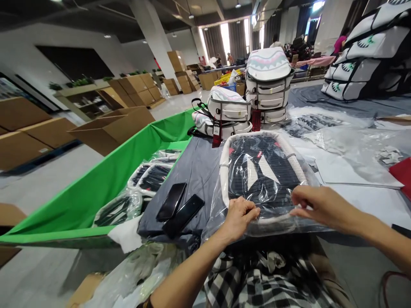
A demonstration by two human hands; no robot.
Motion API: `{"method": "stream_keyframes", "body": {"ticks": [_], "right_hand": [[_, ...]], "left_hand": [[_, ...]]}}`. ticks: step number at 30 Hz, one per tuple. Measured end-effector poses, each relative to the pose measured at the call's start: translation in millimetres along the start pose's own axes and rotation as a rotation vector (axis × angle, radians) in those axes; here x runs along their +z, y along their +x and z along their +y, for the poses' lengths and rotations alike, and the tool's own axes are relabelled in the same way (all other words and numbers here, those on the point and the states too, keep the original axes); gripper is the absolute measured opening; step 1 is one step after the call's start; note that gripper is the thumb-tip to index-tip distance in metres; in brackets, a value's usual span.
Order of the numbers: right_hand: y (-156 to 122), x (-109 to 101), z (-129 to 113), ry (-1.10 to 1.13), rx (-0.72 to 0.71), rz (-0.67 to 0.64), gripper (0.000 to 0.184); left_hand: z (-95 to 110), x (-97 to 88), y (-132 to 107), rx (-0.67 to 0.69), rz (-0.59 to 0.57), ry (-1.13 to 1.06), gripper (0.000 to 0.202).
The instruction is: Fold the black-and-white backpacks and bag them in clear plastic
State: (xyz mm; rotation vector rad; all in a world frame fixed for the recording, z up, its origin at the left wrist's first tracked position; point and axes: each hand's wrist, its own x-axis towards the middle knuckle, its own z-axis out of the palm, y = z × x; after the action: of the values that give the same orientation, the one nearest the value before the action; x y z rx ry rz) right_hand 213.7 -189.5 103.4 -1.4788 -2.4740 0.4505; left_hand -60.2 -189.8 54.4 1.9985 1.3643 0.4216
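A black and white backpack lies flat in front of me inside a clear plastic bag. Two pale angular patches and a small red label show on its black ribbed side. My left hand is at the near edge, its fingers curled and closed on the film. At the near right corner, my right hand is also closed, thumb and fingers pinching the bag's film. Two dark phones, one partly beside the other, lie on the grey cloth left of the backpack.
A green cloth-sided bin at left holds several bagged backpacks. White backpacks are stacked behind, with another stack far right. Loose plastic and white sheets lie at right. Cardboard boxes stand on the left.
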Motion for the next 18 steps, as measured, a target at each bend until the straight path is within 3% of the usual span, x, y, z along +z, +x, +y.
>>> {"method": "stream_keyframes", "body": {"ticks": [4,6,8,10,12,14,18], "right_hand": [[12.2,19.8,-17.4,-0.045,0.078,-0.160,0.036],[19.2,20.2,-13.5,-0.026,0.068,-0.203,0.036],[23.0,16.5,-6.0,-0.006,0.055,-0.231,0.034],[24.9,13.5,0.8,0.008,0.048,-0.258,0.035],[27.0,14.0,4.9,0.012,0.034,-0.269,0.037],[28.8,18.2,5.7,0.016,0.017,-0.264,0.039],[20.6,25.8,6.7,0.162,0.003,-0.148,0.049]], "left_hand": [[1.2,0.0,-11.2,0.134,0.054,0.159,0.027],[-1.4,-1.0,-24.5,0.278,0.180,0.341,0.013],[-7.8,-3.9,-39.2,0.387,0.334,0.540,0.018],[-17.7,-8.9,-49.8,0.417,0.462,0.658,0.011],[-28.7,-15.1,-52.7,0.396,0.517,0.665,0.005],[-37.2,-21.7,-47.6,0.331,0.482,0.581,0.006],[-37.8,-34.6,-29.2,0.119,0.240,0.308,0.008]]}}
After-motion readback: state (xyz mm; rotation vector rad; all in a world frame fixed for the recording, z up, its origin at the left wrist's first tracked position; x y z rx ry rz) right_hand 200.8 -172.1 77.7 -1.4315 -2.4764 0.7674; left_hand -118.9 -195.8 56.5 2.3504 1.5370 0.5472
